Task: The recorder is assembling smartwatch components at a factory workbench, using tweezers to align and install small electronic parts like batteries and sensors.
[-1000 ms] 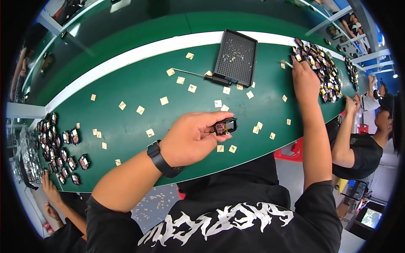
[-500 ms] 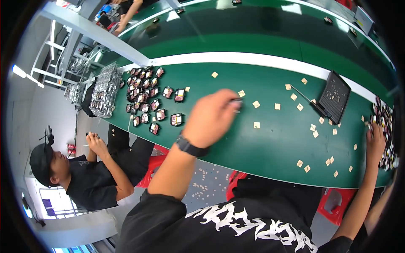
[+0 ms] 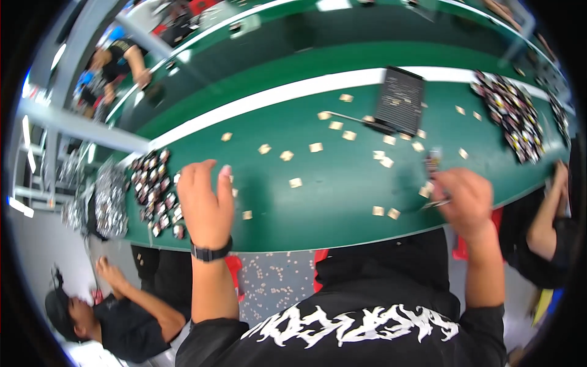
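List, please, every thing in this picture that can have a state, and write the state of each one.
left hand: open, fingers spread, holding nothing, above the green table
right hand: closed on a small dark part, blurred
black tray: lying flat, tilted askew
tan squares: scattered loose on the table
left pile of dark parts: lying flat, crowded
right pile of dark parts: lying flat, crowded

Looking steeply down from head height, through one wide fisheye lens, onto a long green tabletop (image 3: 342, 202) close below. Facing forward across it, edges bending toward the rim. Taking in own forearms rising from the lower edge, plus neighbouring workers at both sides.
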